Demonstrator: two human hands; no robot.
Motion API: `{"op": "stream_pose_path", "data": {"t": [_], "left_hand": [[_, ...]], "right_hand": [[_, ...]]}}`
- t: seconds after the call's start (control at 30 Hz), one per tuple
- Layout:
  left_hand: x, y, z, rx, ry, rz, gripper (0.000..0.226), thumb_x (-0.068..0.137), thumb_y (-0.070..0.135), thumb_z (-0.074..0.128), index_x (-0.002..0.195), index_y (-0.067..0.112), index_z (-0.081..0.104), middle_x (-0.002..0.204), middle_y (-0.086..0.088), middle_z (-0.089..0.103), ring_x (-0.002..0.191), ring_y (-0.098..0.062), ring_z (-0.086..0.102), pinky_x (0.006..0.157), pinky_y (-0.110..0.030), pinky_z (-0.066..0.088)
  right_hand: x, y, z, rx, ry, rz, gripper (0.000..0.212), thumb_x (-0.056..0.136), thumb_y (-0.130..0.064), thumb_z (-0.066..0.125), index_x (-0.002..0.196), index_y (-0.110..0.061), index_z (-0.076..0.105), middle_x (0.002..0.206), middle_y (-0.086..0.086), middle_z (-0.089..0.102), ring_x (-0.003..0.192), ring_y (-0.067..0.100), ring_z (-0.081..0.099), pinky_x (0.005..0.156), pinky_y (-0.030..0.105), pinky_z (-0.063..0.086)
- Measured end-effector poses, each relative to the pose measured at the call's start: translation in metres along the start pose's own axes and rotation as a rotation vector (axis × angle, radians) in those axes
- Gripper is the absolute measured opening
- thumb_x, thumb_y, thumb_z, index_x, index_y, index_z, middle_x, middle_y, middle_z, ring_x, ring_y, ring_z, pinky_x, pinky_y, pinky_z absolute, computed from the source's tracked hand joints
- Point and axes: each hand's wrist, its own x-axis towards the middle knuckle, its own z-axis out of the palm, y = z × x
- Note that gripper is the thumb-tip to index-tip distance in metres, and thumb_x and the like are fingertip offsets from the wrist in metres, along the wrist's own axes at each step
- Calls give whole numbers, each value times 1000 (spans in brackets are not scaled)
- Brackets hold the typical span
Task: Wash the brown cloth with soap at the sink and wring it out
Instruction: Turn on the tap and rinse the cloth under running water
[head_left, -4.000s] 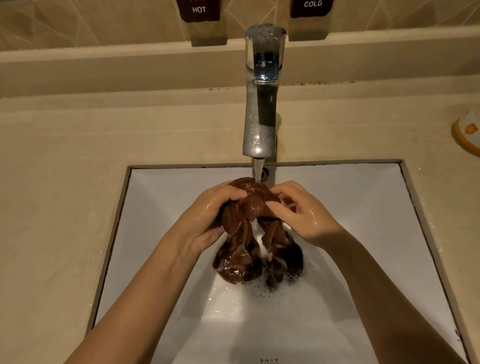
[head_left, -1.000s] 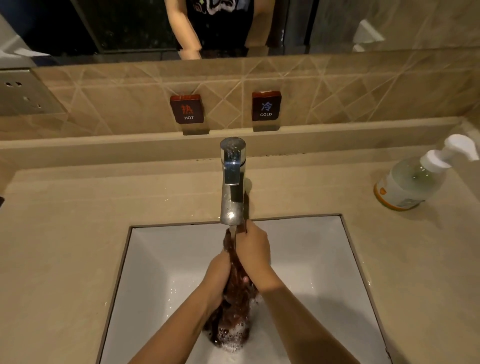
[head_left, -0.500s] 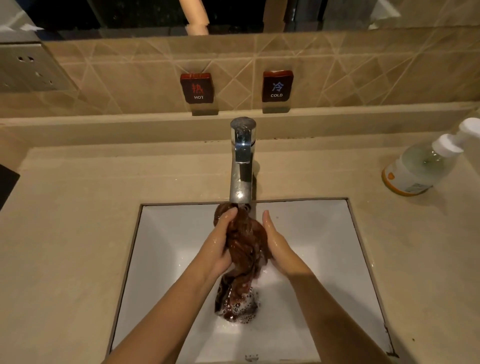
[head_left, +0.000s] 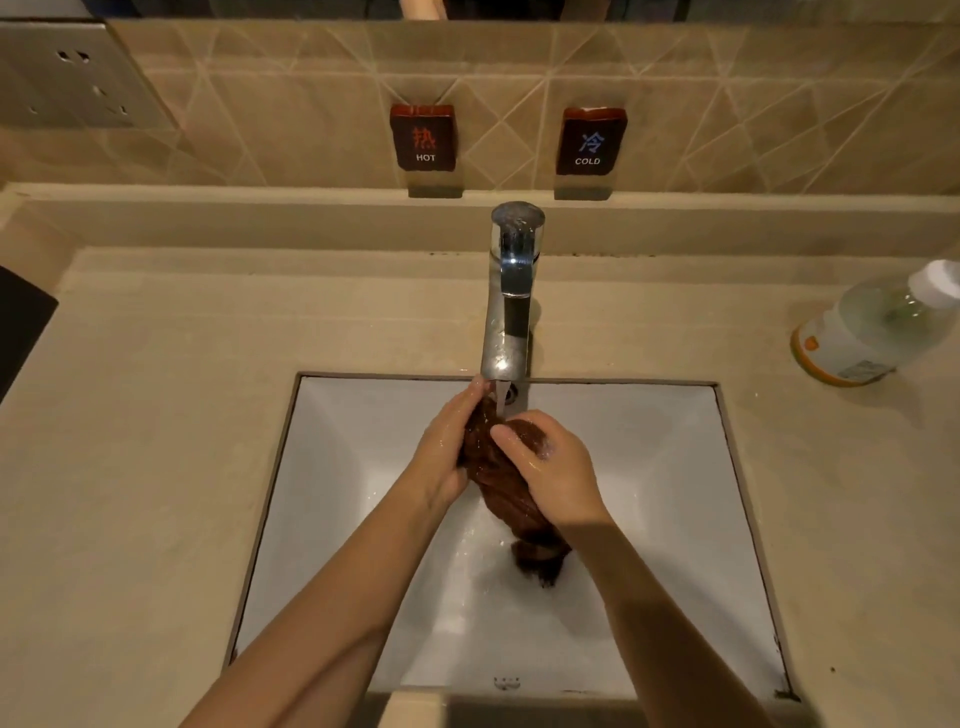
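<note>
The wet brown cloth (head_left: 493, 467) is bunched into a long roll over the white sink (head_left: 665, 467), right under the running water of the chrome tap (head_left: 511, 291). My left hand (head_left: 447, 447) grips its left side, fingers reaching up to the spout. My right hand (head_left: 550, 462) wraps over its top and right side, with a little foam on the knuckles. The cloth's lower end (head_left: 540, 564) hangs behind my right wrist toward the basin floor.
A clear soap pump bottle (head_left: 872, 327) stands on the beige counter (head_left: 156, 415) at the right. HOT (head_left: 423, 137) and COLD (head_left: 589, 140) plaques sit on the tiled wall behind the tap. A wall socket (head_left: 67, 73) is at upper left.
My right hand has gone from lying flat against the cloth's side to wrapping over its top. The suds on the hanging end have thinned. The camera has tilted down.
</note>
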Motion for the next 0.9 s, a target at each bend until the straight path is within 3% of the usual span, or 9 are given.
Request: {"op": "stream_pose_path", "data": {"t": [0.1, 0.2, 0.3, 0.43, 0.53, 0.67, 0.77, 0.83, 0.9], "left_hand": [[-5, -4, 21, 189, 88, 20, 19, 96, 22, 51, 80, 16, 59, 71, -5, 62, 56, -11, 61, 53, -25, 51], [-3, -13, 20, 307, 137, 11, 20, 97, 25, 47, 80, 20, 56, 78, 0, 59, 68, -12, 56, 64, -27, 49], [-7, -11, 18, 225, 125, -13, 14, 89, 16, 56, 78, 9, 60, 73, -12, 58, 60, -17, 54, 55, -27, 45], [-8, -3, 10, 86, 113, 26, 17, 88, 20, 60, 79, 7, 67, 69, -9, 68, 65, -19, 65, 65, -30, 54], [-9, 7, 4, -58, 71, 12, 24, 87, 26, 65, 94, 4, 70, 86, -14, 73, 79, -24, 69, 76, -35, 57], [-6, 14, 4, -142, 52, -39, 14, 83, 18, 66, 88, 5, 70, 86, -13, 70, 77, -23, 68, 78, -36, 56], [-6, 11, 10, -212, 71, -111, 15, 83, 18, 62, 75, 7, 69, 68, -9, 69, 63, -22, 67, 68, -35, 54], [-5, 12, 9, -294, 73, -134, 18, 85, 16, 58, 73, 6, 68, 66, -10, 68, 59, -22, 67, 65, -35, 53], [-2, 16, 3, -351, 73, -133, 20, 87, 12, 55, 78, 2, 69, 76, -15, 69, 72, -26, 67, 77, -38, 54]], "right_hand": [[4, -11, 16, -59, 209, 58, 23, 91, -40, 52, 86, -19, 61, 83, 1, 66, 80, 15, 62, 78, 25, 49], [16, -12, 23, -6, 333, 113, 29, 93, -38, 49, 71, -23, 58, 70, -4, 62, 71, 13, 60, 65, 24, 47], [36, -3, 19, -76, 392, 118, 39, 94, -48, 39, 74, -23, 61, 73, -4, 63, 74, 16, 61, 69, 29, 48], [51, 15, 14, -111, 248, 127, 36, 96, -49, 32, 96, -22, 56, 89, 0, 63, 88, 21, 62, 74, 31, 48], [39, 17, 9, 111, 53, 38, 17, 98, -38, 36, 112, -30, 41, 112, 1, 54, 108, 17, 56, 75, 12, 45], [8, 32, 9, 223, -178, -107, 67, 80, -42, 62, 131, -53, 21, 141, -3, 38, 129, 7, 41, 102, 22, 40], [-1, 34, 16, 182, -267, -130, 93, 73, -16, 73, 143, -42, 16, 140, -3, 43, 128, 7, 45, 102, 27, 43], [0, 30, 11, 159, -276, -126, 85, 77, -6, 71, 138, -43, 25, 132, -8, 50, 121, 2, 50, 99, 21, 44], [4, 26, -1, 104, -263, -102, 73, 80, -7, 69, 133, -41, 33, 124, -12, 56, 112, -4, 55, 93, 15, 44]]}}
